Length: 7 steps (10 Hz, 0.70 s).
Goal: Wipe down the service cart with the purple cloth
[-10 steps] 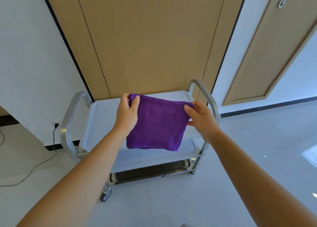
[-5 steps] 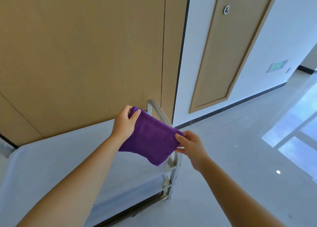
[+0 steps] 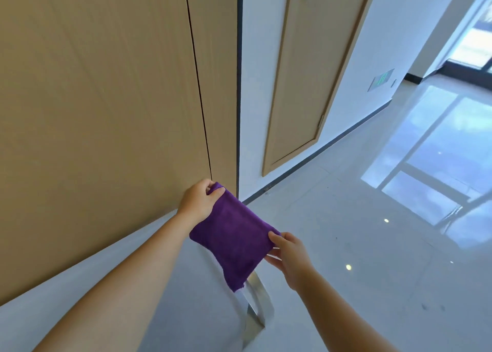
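A folded purple cloth (image 3: 234,241) hangs in the air between my two hands. My left hand (image 3: 198,204) pinches its upper far corner with thumb and fingers. My right hand (image 3: 288,256) pinches its near right edge. Below them lies the pale grey top shelf of the service cart (image 3: 170,293), seen at a slant. The cart's curved metal handle (image 3: 257,303) shows just under the cloth's lower corner. The cloth hangs above the cart's right end; I cannot tell whether it touches the handle.
A tan wood-panelled wall (image 3: 106,112) stands right behind the cart. A closed door (image 3: 308,80) is set in the white wall to the right. A glossy tiled floor (image 3: 386,232) stretches right toward bright windows.
The view has swung right and tilted, so the cart has slid toward the lower left. Both hands keep their pinch on the cloth, which now sits over the cart's right handle.
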Available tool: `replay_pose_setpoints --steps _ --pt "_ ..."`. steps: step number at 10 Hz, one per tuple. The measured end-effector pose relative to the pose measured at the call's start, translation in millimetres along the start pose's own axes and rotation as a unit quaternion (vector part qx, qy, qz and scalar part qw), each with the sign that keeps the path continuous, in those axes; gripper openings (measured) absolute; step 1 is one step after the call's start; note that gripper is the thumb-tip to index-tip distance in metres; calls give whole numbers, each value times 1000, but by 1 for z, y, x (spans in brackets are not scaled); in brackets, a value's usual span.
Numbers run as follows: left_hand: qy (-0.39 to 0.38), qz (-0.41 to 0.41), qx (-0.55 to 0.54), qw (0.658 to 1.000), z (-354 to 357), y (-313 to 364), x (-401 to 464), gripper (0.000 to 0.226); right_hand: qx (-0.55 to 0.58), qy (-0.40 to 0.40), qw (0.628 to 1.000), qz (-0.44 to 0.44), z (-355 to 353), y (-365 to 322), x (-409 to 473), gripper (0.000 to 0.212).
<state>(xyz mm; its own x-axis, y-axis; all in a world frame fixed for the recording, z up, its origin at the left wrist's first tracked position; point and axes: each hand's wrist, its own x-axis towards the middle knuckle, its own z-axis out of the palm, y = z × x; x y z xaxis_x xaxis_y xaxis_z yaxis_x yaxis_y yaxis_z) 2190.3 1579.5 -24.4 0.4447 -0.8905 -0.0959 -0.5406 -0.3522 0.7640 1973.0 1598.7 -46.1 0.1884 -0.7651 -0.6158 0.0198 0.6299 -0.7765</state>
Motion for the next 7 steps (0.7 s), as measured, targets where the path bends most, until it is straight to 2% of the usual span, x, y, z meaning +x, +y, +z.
replay_pose_setpoints --steps 1,2,4,5,6,7 --pt "-68 -7 47 997 16 0 28 18 -8 32 998 46 -2 3 18 10" --pt "-96 -12 134 986 32 -7 43 24 -28 30 994 97 -6 12 29 11" --pt "-77 54 331 939 50 -14 49 30 -126 25 980 150 0 25 39 9" --pt "-73 72 323 941 50 -13 44 34 -184 56 974 122 3 29 39 9" --pt "-46 69 232 969 40 -12 32 29 -184 86 979 36 5 28 42 12" --pt "-18 68 192 979 25 -20 8 31 -245 86 964 -59 13 14 35 15"
